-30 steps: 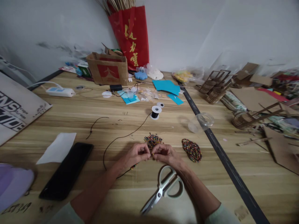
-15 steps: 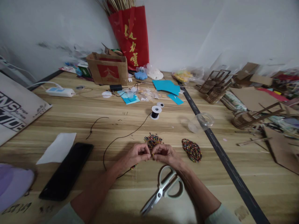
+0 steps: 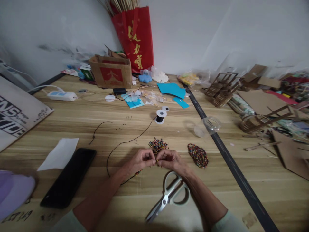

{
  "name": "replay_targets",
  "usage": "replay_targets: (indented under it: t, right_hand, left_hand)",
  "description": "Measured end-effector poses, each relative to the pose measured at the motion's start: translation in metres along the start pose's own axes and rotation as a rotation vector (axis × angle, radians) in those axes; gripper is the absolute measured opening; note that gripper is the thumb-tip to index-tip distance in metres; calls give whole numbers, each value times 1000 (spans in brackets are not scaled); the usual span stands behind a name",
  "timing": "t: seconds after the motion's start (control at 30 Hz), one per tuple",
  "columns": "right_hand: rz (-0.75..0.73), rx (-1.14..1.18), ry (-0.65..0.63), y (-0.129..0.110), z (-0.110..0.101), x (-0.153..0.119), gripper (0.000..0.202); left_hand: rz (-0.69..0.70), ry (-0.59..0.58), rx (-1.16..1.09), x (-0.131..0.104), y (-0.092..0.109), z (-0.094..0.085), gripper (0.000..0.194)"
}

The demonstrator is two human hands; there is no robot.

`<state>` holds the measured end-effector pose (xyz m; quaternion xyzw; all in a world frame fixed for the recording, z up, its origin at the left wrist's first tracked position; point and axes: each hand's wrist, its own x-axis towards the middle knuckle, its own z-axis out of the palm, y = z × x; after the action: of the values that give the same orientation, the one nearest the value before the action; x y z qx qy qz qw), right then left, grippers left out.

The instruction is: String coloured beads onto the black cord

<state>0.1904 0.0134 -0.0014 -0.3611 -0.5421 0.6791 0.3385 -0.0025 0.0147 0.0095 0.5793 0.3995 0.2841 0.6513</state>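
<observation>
In front of the heap of small round multicoloured beads [image 3: 158,145], a tiny yellow bead [image 3: 157,160] was pinched, apparently for control, by fingers of the right hand [image 3: 172,158], those of the left hand [image 3: 143,158] being pressed together, contents hidden.

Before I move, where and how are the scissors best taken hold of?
Probably by the handles, from above and slightly left: the scissors lie flat, blades pointing near-left, so the looped end looks safer, and the right forearm runs close along its right side.
</observation>
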Motion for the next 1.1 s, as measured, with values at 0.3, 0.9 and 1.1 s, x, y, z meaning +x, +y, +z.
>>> replay_targets:
  t: [0.3, 0.9, 1.1]
  right_hand:
    - [3, 1, 4, -1, -1, 1, 32]
    - [-7, -5, 10, -2, 0, 1, 31]
    - [-17, -42, 30, -2, -1, 0, 30]
  left_hand:
    - [-5, -11, 11, 1, -1, -1, 13]
    - [-16, -1, -9, 4, -5, 0, 11]
    - [3, -15, -1, 3, -5, -2, 12]
